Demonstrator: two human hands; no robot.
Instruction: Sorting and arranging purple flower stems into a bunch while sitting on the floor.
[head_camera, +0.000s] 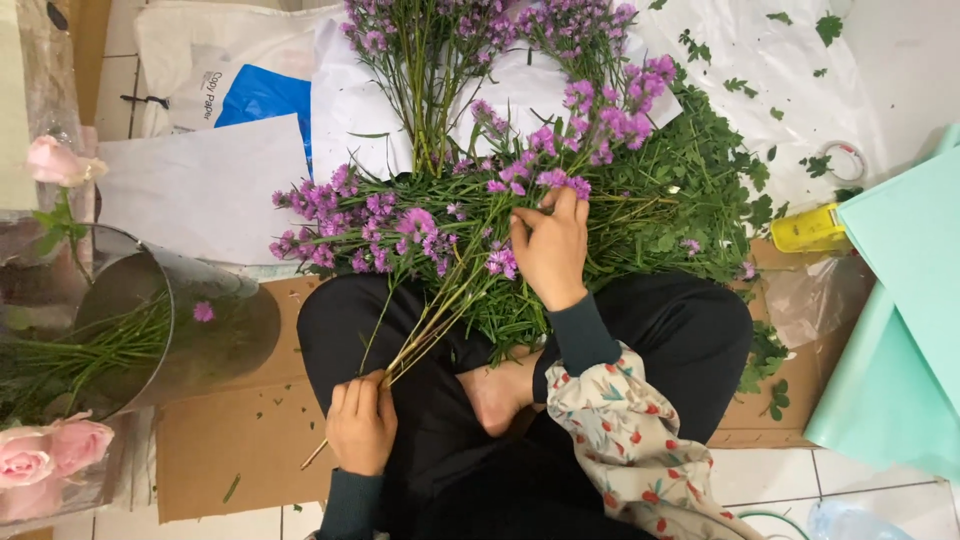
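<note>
Down close to the camera, the left hand (361, 422) is clenched around the bare stem ends of a bunch of purple flowers (400, 235), with the stems fanning up and away across the black-trousered lap (680, 330). A floral-print sleeve (630, 440) drapes over the right forearm, and a bare foot (497, 393) tucks in between the knees. Further out, the right hand (550, 250) lies on the purple blooms, fingers curled loosely among the flower heads (whether it actually pinches one stem, I cannot tell). Brown cardboard (230, 450) lies under the legs. To the left a metal bucket (180, 320) is tipped on its side with green stems spilling from it, and pink roses (50, 450) sit at the edge. On the right, mint-green paper sheets (900, 330) overlap, with a yellow tool (808, 230) and a tape roll (845, 160) just beyond. Farthest off, more purple stems (430, 60) rest on white paper (350, 110), beside a white bag with a blue panel (250, 95); loose green leaves (700, 190) pile around.
</note>
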